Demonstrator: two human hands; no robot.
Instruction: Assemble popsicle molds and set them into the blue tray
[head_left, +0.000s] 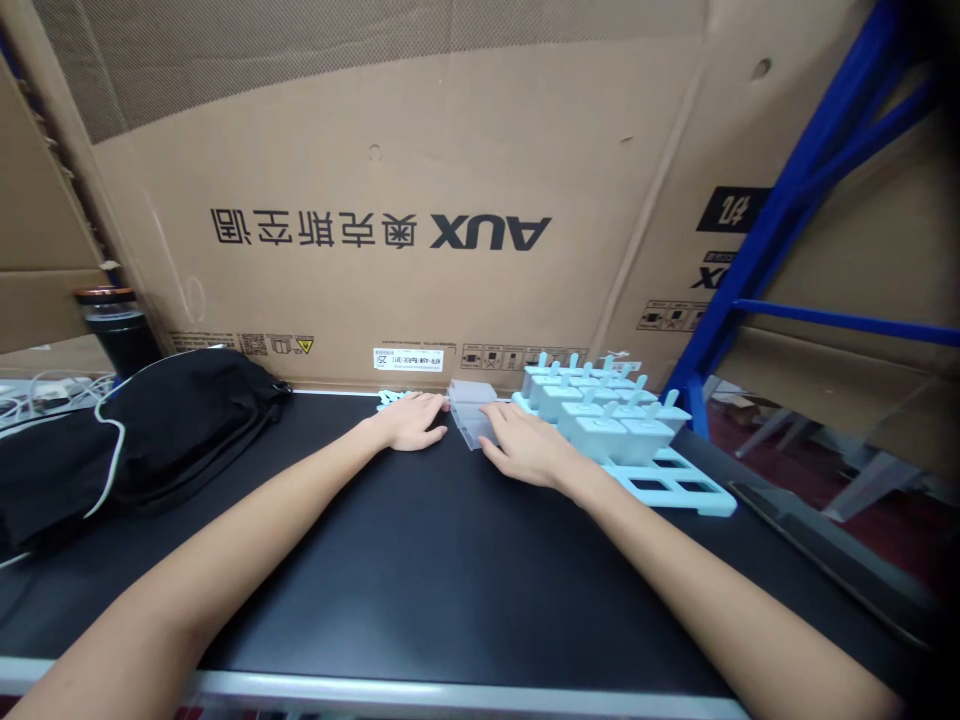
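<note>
Clear plastic pieces, shaped like small moulds point(471, 410), lie in a row on the black tabletop between my two hands. My left hand point(411, 422) is flat with its fingers stretched towards their left edge. Behind its knuckles, small light-blue parts point(390, 398) show, partly hidden. My right hand point(525, 445) rests with thumb and fingers apart against the right side of the clear pieces. Beyond the right wrist stands a light-blue ice-lolly mould set point(600, 425), with several lidded moulds and upright stick handles in its frame; two front slots show bare.
A black bag point(202, 420) with a white cable point(116, 460) lies at the left, with a dark bottle point(118, 330) behind it. A large cardboard box point(375, 290) walls off the back. A blue metal post point(772, 210) and a dark flat object point(832, 560) are at the right.
</note>
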